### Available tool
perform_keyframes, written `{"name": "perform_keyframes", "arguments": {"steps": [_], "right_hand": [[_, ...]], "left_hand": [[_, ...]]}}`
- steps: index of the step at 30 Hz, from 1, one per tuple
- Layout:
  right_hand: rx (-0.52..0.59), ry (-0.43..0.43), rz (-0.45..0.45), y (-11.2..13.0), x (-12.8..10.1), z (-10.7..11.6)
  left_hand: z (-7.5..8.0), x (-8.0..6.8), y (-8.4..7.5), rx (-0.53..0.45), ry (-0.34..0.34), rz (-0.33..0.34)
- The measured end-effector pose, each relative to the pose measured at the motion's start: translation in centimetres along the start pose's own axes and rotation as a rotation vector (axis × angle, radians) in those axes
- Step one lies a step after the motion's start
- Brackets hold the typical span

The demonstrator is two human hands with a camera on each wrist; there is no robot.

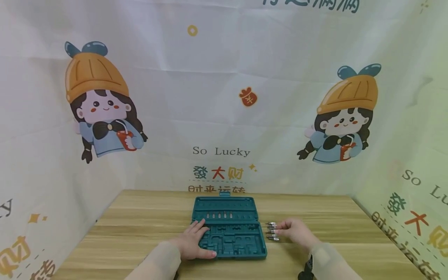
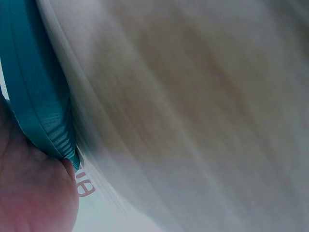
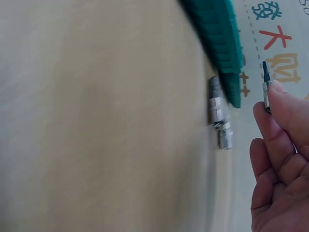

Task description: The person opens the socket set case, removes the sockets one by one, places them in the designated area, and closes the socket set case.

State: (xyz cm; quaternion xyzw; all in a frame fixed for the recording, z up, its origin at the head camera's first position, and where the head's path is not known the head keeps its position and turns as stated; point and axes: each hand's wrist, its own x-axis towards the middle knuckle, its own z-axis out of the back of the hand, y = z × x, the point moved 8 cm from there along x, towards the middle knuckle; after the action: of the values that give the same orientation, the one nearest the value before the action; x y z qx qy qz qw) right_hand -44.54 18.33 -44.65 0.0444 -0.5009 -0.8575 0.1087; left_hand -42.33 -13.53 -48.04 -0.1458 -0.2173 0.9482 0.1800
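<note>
We've got the teal case (image 1: 265,249) lying unfolded on the wooden bench (image 1: 140,225), lid on the far side w/ its latch (image 1: 224,193) at the far edge. Five small pinkish pcs (image 1: 219,215) sit in a row in the lid, close to the hinge line; the near half has moulded recesses of diff. shapes.

Our left hand (image 1: 190,242) rests on the case's left side – fingers fairly straight over its far-left part, thumb stretched along the near edge, spread wide & not wrapped round anything. Left wrist view has the hand against the case's teal edge, bench blurry alongside.

Our right hand (image 1: 295,232) is just right of the case, thumb & index pinching a silver bit (image 3: 267,95), dark tip sticking out past the thumb, other fingers curled in. Two loose bits (image 3: 216,111) lie on the bench nr the case corner, roughly end to end – can't tell if they touch. In the head view the bits bunch btwn case & fingertips.

Pale sleeves (image 1: 159,258) cover both forearms; behind the bench hangs a light backdrop (image 1: 210,124) w/ cartoon figures & lettering
</note>
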Motion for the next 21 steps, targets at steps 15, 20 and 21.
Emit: {"name": "perform_keyframes", "arguments": {"steps": [15, 20, 21], "right_hand": [[-0.059, -0.063, 0.057, -1.4, -1.2, -0.5], [-0.079, -0.095, 0.064, -1.2, -1.2, -0.6], [-0.085, -0.102, 0.062, -1.2, -1.2, -0.6]], "left_hand": [[0.1, 0.0, 0.0, -0.004, -0.005, -0.007], [0.1, -0.2, -0.2, 0.0, 0.0, -0.002], [0.1, -0.1, -0.2, 0.0, 0.001, -0.001]]}}
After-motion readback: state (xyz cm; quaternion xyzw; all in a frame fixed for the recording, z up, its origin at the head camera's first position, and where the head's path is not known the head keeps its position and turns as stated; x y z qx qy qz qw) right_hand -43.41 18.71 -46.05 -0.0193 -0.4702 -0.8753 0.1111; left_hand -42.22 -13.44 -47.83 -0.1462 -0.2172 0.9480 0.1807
